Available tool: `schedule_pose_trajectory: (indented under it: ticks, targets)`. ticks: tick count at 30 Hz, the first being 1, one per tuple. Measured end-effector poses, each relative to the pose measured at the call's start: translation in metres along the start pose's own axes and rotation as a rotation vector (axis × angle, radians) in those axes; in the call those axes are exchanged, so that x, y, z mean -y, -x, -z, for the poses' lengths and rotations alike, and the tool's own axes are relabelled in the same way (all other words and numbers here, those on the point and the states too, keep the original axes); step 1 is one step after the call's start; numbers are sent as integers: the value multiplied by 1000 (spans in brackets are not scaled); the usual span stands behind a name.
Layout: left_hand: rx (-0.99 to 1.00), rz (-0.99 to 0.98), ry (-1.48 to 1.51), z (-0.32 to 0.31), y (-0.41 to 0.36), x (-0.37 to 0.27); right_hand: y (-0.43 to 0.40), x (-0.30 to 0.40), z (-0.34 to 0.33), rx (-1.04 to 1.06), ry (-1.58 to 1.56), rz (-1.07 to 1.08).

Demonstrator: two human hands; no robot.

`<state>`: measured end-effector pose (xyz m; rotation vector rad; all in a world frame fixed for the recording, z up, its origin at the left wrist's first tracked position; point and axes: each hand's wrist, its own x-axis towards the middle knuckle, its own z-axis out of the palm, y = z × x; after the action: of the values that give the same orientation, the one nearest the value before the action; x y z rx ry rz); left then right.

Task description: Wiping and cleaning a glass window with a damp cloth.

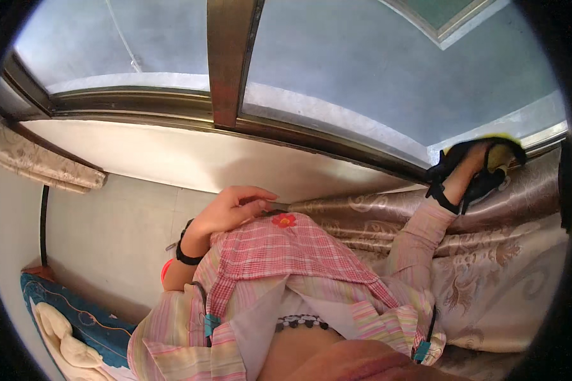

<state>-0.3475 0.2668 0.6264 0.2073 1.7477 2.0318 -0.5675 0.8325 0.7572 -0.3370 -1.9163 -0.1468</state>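
At the right, my right hand (470,164) reaches up to the lower rail of a window and is wrapped around a blurred yellow, cloth-like piece (498,157). Black material and a black strap (442,197) cover part of this hand and wrist, so the exact grip is partly hidden. My left hand (236,207) hovers in front of my body with loosely bent fingers and nothing visible in it. A red checked apron (271,250) with a red flower patch lies just beneath it. A black band (189,255) circles the left wrist.
A brown window frame (138,105) with a dark upright (229,62) crosses the view above a pale wall. Shiny patterned curtains (495,276) hang at the right, below my right arm. Another gathered curtain (43,157) is at the left, above a blue patterned fabric (81,314).
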Motion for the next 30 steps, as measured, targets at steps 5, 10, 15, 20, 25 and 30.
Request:
schedule_pose_trajectory:
  ticks: [5,10,15,20,25,30]
  targets:
    - [-12,-78,-39,19,-17,14,82,134,27,201,-187,296]
    - [67,-135,-42,14,-34,-2,141,355,111,484,-912,819]
    - [64,-151,-36,-1,-16,3,122,374,150,1163,-1269,819]
    - [-69,-4,-20,10,29,22,132,273,100,611,-798,1016]
    - [-313,-46,126,21,65,58,133,116,50,499,-321,753]
    - [-368,-36,160,29,47,78,105,5,0,386,14,324]
